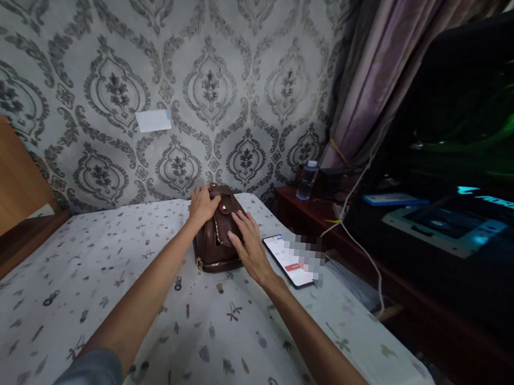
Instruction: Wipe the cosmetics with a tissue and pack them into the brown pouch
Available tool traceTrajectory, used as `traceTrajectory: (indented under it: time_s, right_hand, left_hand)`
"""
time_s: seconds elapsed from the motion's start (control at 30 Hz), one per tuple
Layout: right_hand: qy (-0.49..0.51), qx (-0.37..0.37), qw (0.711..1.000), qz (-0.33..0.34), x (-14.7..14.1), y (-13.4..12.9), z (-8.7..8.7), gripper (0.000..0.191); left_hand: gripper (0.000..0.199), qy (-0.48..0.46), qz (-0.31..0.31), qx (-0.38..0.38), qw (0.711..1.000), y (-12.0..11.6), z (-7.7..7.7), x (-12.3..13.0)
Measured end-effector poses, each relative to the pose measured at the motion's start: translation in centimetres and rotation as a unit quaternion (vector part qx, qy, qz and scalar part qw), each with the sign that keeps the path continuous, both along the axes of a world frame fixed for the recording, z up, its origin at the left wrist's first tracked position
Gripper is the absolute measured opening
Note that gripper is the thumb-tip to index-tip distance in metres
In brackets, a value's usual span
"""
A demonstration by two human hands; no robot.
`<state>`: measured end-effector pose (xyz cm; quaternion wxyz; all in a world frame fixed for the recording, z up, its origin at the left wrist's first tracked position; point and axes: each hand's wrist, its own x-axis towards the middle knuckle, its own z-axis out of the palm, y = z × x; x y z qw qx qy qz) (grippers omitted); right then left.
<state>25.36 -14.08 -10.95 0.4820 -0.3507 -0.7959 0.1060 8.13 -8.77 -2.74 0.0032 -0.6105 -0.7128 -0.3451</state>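
Observation:
A dark brown leather bag [217, 253] with gold zippers and a round snap lies on the white patterned bed sheet [195, 345]. My left hand [203, 203] rests on the bag's upper left edge, its fingers bent over the side and the thumb apart on top. On the right side of the bag lies my right hand [249, 244], fingers spread, fingertips touching the leather near the flap. Just right of this hand is a phone [283, 258] with its screen lit, partly blurred out.
Beyond the bed's right edge, a dark red table [290, 203] holds a clear bottle [307, 180], a white cable [367, 256] and a black computer case [468, 147] with lights. A wooden headboard [0, 184] stands left. White paper [153, 121] is on the wall.

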Motion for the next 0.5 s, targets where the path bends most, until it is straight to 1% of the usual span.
traceTrajectory:
  time_s: [0.13, 0.27, 0.33, 0.43, 0.5]
  right_hand:
    - [-0.025, 0.050, 0.997, -0.056, -1.0, 0.8, -0.7, 0.050]
    - [-0.056, 0.079, 0.988, -0.119, -2.1, -0.2, -0.9, 0.048]
    - [-0.079, 0.086, 0.983, -0.139, -2.7, -0.9, -0.7, 0.055]
    - [-0.106, 0.089, 0.979, -0.148, -3.6, -1.3, -0.4, 0.069]
    - [-0.110, 0.089, 0.978, -0.150, -3.9, -1.1, -0.4, 0.071]
  left_hand:
    - [0.031, -0.015, -0.003, 0.000, 1.000, 0.1, 0.0, 0.0]
    - [0.031, -0.008, 0.000, -0.005, 1.000, 0.1, 0.1, 0.0]
    - [0.031, -0.001, 0.000, -0.004, 1.000, 0.0, 0.1, 0.1]
    - [0.032, -0.003, 0.001, 0.003, 1.000, 0.2, -0.2, 0.0]
    - [0.033, -0.017, -0.009, 0.004, 1.000, 0.6, -0.2, -0.5]
